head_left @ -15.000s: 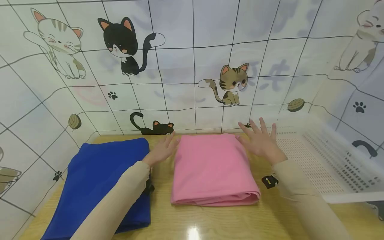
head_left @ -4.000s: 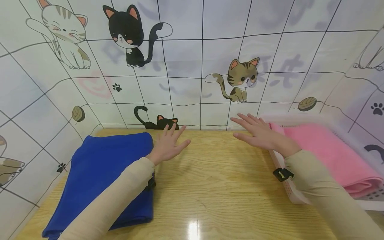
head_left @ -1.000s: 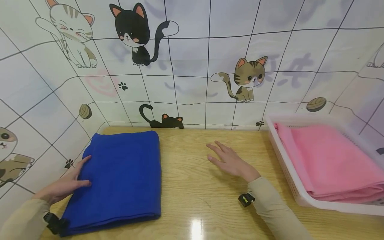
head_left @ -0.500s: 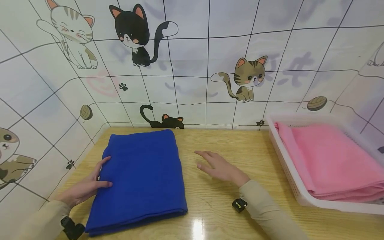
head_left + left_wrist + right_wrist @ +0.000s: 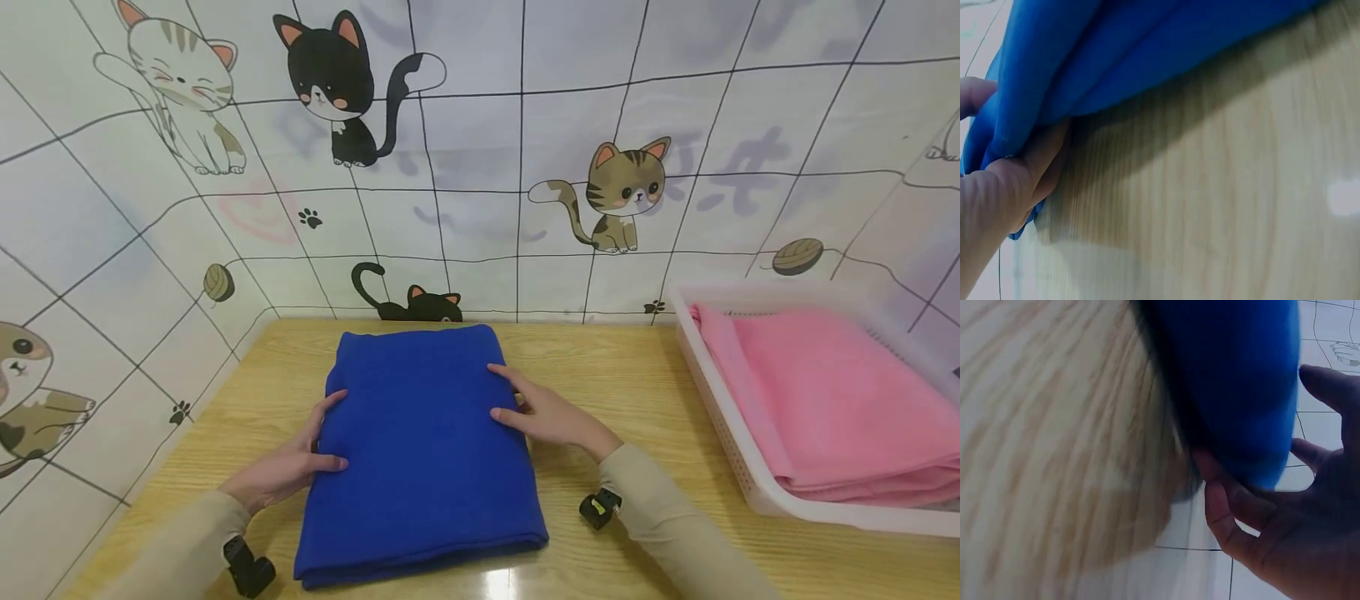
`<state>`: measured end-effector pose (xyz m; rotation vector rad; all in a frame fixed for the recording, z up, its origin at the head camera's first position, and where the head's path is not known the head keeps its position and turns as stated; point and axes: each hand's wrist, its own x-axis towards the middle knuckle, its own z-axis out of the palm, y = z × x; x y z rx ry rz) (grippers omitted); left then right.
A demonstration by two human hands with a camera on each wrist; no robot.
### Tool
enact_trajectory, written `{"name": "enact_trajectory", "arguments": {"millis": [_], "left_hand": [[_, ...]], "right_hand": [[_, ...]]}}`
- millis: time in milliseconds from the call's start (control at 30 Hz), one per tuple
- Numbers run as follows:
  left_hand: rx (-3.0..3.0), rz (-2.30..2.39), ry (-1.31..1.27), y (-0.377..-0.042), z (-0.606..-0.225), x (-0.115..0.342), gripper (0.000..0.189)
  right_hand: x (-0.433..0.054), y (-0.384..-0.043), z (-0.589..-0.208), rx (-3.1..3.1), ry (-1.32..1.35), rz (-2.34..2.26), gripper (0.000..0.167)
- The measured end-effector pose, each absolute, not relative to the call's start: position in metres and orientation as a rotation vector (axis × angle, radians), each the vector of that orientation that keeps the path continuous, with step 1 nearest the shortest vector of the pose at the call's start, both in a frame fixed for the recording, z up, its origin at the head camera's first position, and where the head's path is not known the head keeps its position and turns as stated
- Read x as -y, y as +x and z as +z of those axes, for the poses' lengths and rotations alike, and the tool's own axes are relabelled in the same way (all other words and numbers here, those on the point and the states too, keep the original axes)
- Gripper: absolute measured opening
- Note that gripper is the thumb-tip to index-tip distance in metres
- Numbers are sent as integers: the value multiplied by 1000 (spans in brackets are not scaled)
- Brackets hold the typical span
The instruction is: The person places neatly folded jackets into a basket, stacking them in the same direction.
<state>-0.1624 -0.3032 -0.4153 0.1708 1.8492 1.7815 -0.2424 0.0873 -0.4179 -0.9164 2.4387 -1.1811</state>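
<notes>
White wall covering [image 5: 472,221] with dark grid lines and printed cartoon cats fills the upper part of my head view. Below it I see the wooden tabletop [image 5: 607,358], with a bright reflection near the front. On its right side stands the white basket [image 5: 712,408], cut by the edge of my view. The folded blue cloth [image 5: 427,450] is around the middle of the tabletop, between the two hands and well apart from the basket; whether its whole underside touches the wood, I cannot tell. Inside the basket lies the folded pink cloth [image 5: 840,400]. With my left hand [image 5: 288,468] I hold the left edge of the blue cloth, the thumb on top and fingers beneath. My right hand [image 5: 551,415] has its grip on the opposite edge, also with fingers under the fabric. Below each hand, a small black device [image 5: 600,507] sits at the wrist.
</notes>
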Motion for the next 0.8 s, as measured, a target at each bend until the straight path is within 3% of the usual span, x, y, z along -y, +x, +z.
{"name": "enact_trajectory", "arguments": {"millis": [500,800], "left_hand": [[-1722,1806,225,-163,-422,267,99],[-1935,1766,27,-163,-408,256,89]], "right_hand": [[-117,-226,-423,-2218,-675,-1485,90],[-129,-218,-423,-2216,-676,-1538,82]]}}
